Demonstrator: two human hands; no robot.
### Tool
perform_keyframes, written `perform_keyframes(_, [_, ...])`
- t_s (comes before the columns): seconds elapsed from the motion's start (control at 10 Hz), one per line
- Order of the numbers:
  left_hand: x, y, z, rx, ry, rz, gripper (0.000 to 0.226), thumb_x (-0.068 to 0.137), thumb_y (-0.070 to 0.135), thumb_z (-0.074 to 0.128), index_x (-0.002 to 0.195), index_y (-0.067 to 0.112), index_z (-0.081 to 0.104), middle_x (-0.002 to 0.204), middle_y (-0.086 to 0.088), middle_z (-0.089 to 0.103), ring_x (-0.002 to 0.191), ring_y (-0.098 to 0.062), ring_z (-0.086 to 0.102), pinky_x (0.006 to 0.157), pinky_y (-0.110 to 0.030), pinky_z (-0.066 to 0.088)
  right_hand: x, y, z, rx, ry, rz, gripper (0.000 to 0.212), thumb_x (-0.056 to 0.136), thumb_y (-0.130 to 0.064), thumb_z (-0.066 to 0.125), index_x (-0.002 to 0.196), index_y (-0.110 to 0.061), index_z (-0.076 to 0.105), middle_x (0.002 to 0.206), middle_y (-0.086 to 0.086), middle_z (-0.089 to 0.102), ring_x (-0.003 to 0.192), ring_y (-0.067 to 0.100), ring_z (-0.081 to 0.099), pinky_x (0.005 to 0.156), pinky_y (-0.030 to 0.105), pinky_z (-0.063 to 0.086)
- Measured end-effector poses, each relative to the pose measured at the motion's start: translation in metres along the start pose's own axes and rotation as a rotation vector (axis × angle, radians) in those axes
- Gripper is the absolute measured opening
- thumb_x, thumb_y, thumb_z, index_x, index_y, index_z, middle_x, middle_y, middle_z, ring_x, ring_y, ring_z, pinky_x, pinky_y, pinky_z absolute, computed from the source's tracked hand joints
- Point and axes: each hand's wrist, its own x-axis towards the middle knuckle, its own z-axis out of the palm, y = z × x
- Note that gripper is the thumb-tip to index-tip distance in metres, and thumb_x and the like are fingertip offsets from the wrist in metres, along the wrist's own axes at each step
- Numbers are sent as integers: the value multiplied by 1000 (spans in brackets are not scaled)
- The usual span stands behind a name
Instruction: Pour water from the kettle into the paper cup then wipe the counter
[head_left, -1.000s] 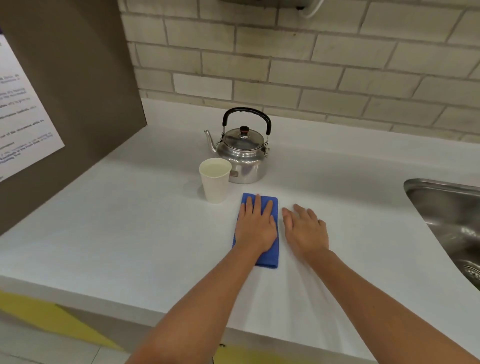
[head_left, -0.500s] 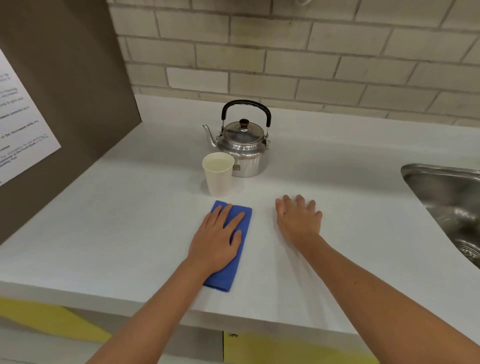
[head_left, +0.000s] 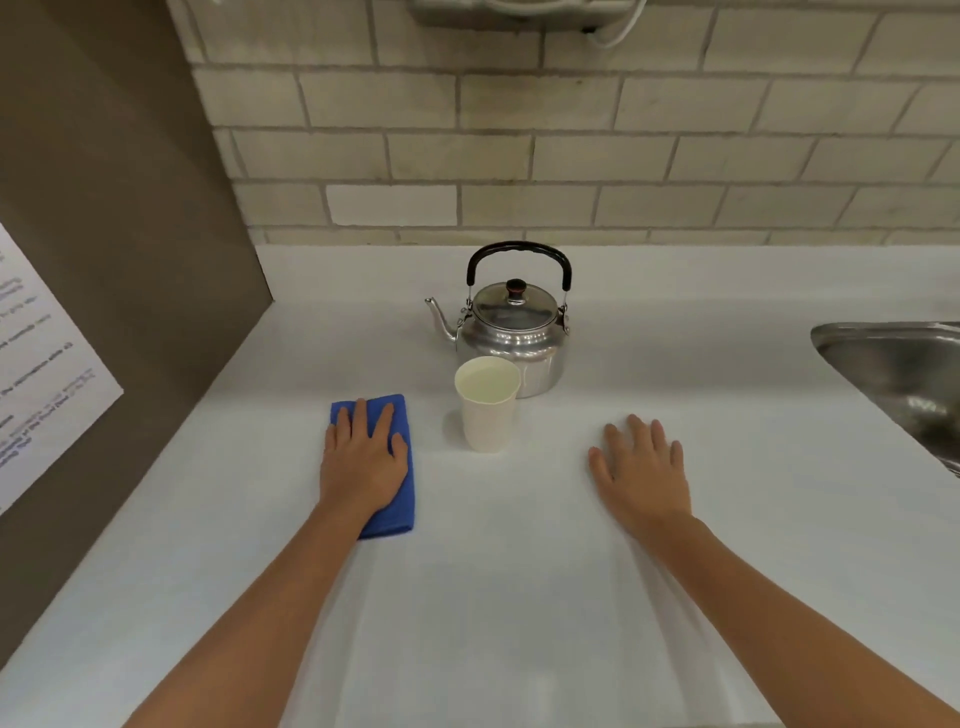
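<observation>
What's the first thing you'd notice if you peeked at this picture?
Probably the bright blue cloth lying on the white counter, pressed flat under the left hand. Next, the shiny kettle near the brick wall, with a paper cup in front.

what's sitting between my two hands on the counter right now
In the head view, the paper cup stands between the left hand on the blue cloth and the right hand; otherwise bare counter.

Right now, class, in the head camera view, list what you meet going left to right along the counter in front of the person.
Printed white paper notice → folded blue cloth under the left hand → white paper cup → right hand → stainless steel sink.
</observation>
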Motion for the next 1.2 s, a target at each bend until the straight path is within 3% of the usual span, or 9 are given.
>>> perform_keyframes(0.3, [86, 6, 1, 61, -72, 47, 52, 95, 32, 21, 145, 20, 11, 156, -14, 7, 142, -35, 6, 117, -45, 4, 7, -1, 0, 92, 39, -141, 44, 96, -33, 36, 136, -13, 38, 149, 6, 33, 140, 22, 22, 114, 36, 18])
perform_keyframes(0.7, [64, 3, 4, 66, -53, 108, 51, 96, 33, 22, 145, 20, 13, 156, -12, 9, 142, -33, 9, 117, -43, 5, 9, -9, -4, 109, 114, -131, 40, 96, -34, 38, 128, -12, 48, 140, 5, 44, 130, 22, 36, 108, 35, 28])
perform_keyframes(0.9, [59, 7, -2, 72, -47, 115, 50, 97, 31, 24, 144, 17, 18, 155, -12, 14, 142, -31, 12, 117, -43, 9, 14, -7, -8, 55, 92, -138, 42, 97, -37, 33, 131, -16, 44, 142, 3, 42, 131, 22, 34, 109, 35, 26])
perform_keyframes(1.0, [48, 13, -7, 41, 47, 82, 48, 96, 27, 28, 141, 11, 27, 151, -13, 28, 138, -30, 23, 113, -46, 20, 19, -10, -13, 39, 56, -124, 47, 97, -40, 29, 140, -20, 33, 150, 2, 32, 138, 24, 24, 114, 39, 20])
perform_keyframes(1.2, [24, 36, -18, 14, 187, 68, 46, 94, 26, 32, 138, 9, 32, 141, -10, 43, 130, -25, 37, 109, -42, 28, 35, -23, -33, 10, 155, -149, 49, 96, -41, 34, 138, -17, 37, 145, 8, 40, 134, 25, 32, 109, 43, 27])
